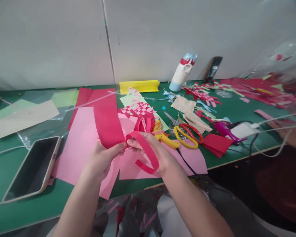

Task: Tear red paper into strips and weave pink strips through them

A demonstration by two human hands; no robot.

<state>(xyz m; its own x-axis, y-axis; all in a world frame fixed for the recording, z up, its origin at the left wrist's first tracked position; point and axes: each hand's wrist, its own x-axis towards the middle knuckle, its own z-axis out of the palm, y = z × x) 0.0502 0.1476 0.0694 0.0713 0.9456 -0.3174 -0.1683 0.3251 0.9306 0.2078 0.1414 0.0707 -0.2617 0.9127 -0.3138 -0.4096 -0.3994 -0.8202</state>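
My left hand (105,158) pinches the lower edge of a wide red sheet (107,121), thumb on top. Close beside it, my right hand (148,148) has its fingers closed on the end of a narrow red strip (150,153), which curls in a loop over that hand. The fingertips of both hands nearly meet at the sheet's lower right corner. Under the hands lie pink sheets (76,148) on the green table (130,187). Scissors with yellow and red handles (185,135) and a yellow glue gun (169,141) lie right of my right hand.
A phone (34,168) lies at the left. Woven paper pieces (139,108) and a yellow folded strip (139,86) are behind the hands. A bottle (182,72) stands near the wall. At the right are a white charger (244,130), cables and another person's hand (281,128).
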